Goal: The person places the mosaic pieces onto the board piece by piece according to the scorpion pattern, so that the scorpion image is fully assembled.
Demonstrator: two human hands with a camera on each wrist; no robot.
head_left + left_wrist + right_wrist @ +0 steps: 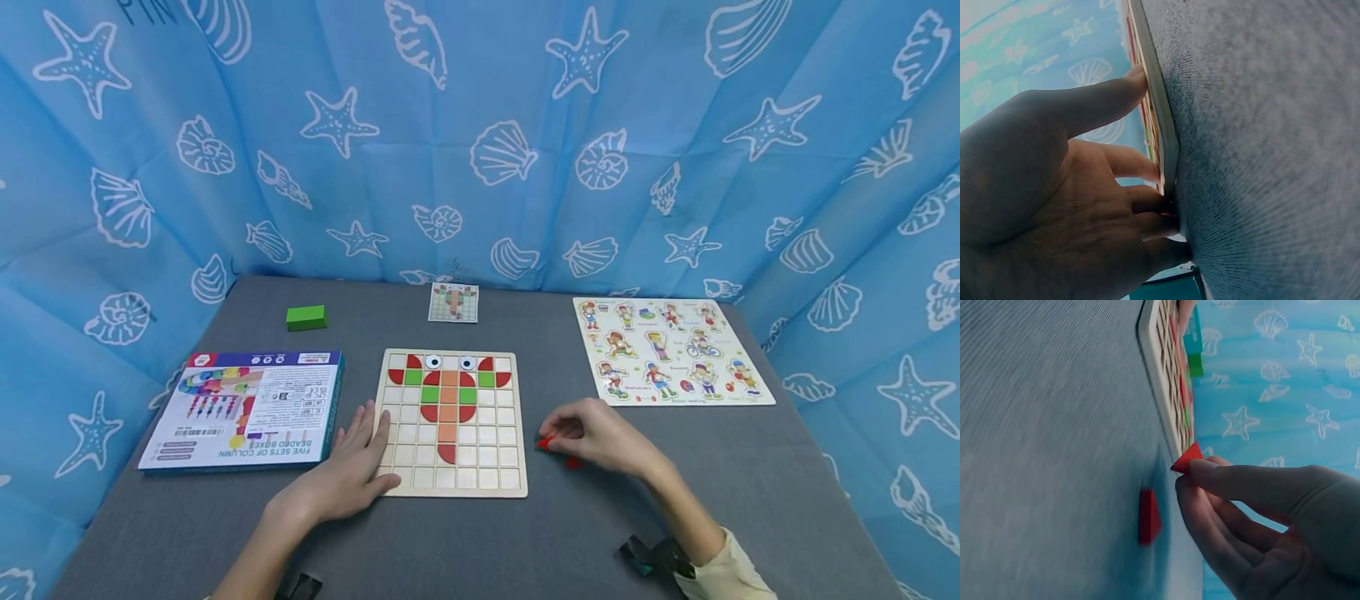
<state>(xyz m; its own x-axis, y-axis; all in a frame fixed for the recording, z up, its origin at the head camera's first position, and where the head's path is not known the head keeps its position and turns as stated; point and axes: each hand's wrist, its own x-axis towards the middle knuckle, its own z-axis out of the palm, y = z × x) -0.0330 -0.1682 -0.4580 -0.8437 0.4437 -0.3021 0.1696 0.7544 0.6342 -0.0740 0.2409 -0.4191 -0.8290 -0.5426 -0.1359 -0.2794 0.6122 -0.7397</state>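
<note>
A square wooden grid board (487, 457) lies in the middle of the table, with red, green and orange pieces and two eye pieces set in its cells. My left hand (347, 468) rests at the board's left edge, fingers spread and thumb touching the near-left corner. To the right of the board, my right hand (600, 435) pinches a small red wedge-shaped piece (1189, 458) between thumb and fingertips. A second red piece (1149, 517) lies on the table beneath that hand.
A patterned card (453, 302) lies behind the board. At the left are a boxed toy set (292, 433) and a green block (306, 317). A picture puzzle board (675, 354) occupies the back right. Blue curtains (480, 208) surround the grey table (465, 550).
</note>
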